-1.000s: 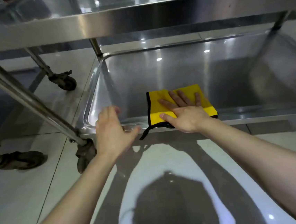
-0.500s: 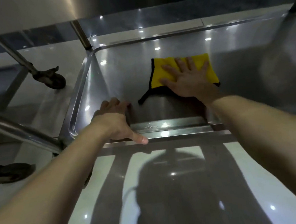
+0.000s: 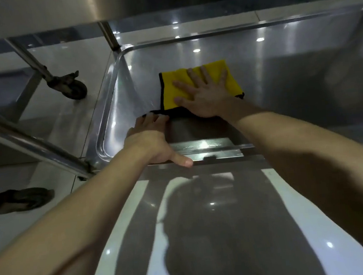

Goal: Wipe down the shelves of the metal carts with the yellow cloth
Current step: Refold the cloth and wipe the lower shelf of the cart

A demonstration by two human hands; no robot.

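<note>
A yellow cloth [image 3: 172, 87] with a black edge lies flat on the bottom shelf [image 3: 281, 79] of a metal cart, left of the shelf's middle. My right hand [image 3: 203, 95] presses on it with spread, straight fingers. My left hand [image 3: 152, 140] rests on the shelf's near rim, fingers reaching into the tray and touching the cloth's near black corner, thumb along the outer edge. The shelf above [image 3: 119, 3] overhangs the top of the view.
A cart post [image 3: 108, 35] rises at the shelf's far left corner. A slanted metal tube [image 3: 27, 138] runs to the near left corner. A castor wheel [image 3: 71, 86] of another cart stands on the tiled floor at left, another wheel [image 3: 16, 199] lower left.
My right hand slid the cloth from the near rim deeper into the shelf, then slightly leftward. My left hand came down onto the near rim and stayed there.
</note>
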